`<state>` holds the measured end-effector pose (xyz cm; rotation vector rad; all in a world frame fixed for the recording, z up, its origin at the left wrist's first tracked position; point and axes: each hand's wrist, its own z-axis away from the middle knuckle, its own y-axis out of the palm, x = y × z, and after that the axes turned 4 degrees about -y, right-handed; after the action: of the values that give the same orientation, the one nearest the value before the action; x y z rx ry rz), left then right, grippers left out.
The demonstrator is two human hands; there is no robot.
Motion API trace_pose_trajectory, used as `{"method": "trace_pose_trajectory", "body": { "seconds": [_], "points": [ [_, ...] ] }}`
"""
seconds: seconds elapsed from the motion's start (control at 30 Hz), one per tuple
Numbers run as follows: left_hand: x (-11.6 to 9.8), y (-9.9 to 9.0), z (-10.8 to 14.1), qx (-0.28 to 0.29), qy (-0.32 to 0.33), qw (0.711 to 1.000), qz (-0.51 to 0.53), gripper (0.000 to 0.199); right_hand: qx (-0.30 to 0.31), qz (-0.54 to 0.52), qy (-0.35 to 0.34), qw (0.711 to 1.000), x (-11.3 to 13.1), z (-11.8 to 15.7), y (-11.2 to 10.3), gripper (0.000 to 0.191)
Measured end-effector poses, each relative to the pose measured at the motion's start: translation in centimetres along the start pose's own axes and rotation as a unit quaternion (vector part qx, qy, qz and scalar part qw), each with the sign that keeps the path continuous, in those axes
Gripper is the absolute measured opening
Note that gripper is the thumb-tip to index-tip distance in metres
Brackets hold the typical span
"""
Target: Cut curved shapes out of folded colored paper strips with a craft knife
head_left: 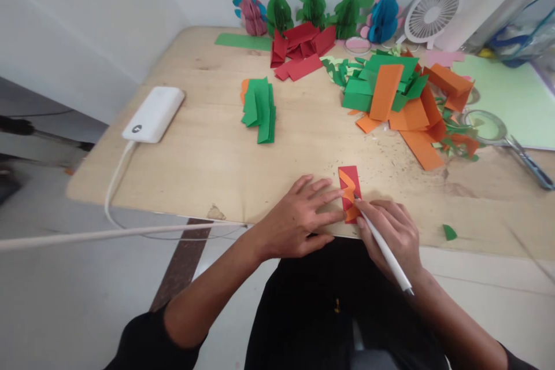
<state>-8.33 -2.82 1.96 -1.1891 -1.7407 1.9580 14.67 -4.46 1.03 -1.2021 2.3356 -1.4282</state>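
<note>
Near the table's front edge lies a red paper strip (353,176) with a wavy orange paper piece (348,192) on top of it. My left hand (301,217) is spread flat, its fingertips touching the left side of these papers. A white pen (385,248) is held in my right hand (396,234), its tip at the right edge of the orange piece. Folded green paper (262,110) lies farther back, with a bit of orange behind it.
Red folded papers (303,49) and a green and orange paper pile (390,92) lie farther back. Paper figures (312,11) and a white fan (433,14) stand at the wall. A white power bank (154,114) is left, scissors (531,165) right, a green scrap (450,232) in front.
</note>
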Motion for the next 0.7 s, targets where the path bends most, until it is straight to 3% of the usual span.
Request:
{"method": "trace_pose_trajectory", "body": {
  "seconds": [0.13, 0.3, 0.4, 0.7],
  "points": [
    [0.1, 0.1, 0.1, -0.002, 0.006, 1.000, 0.002, 0.038, -0.001, -0.035, 0.029, 0.999, 0.1, -0.1, -0.2, 0.026],
    [0.1, 0.0, 0.1, 0.000, 0.004, 1.000, 0.001, 0.037, -0.003, -0.155, 0.190, 0.969, 0.4, -0.9, -0.8, 0.019],
    [0.1, 0.0, 0.2, 0.003, 0.002, 1.000, 0.003, 0.037, 0.003, -0.169, 0.249, 0.953, 0.6, -1.4, -0.7, 0.017],
    [0.1, 0.0, 0.2, -0.002, 0.002, 1.000, 0.009, 0.036, -0.002, -0.153, 0.278, 0.948, 0.8, -2.0, 0.3, 0.014]
  ]
}}
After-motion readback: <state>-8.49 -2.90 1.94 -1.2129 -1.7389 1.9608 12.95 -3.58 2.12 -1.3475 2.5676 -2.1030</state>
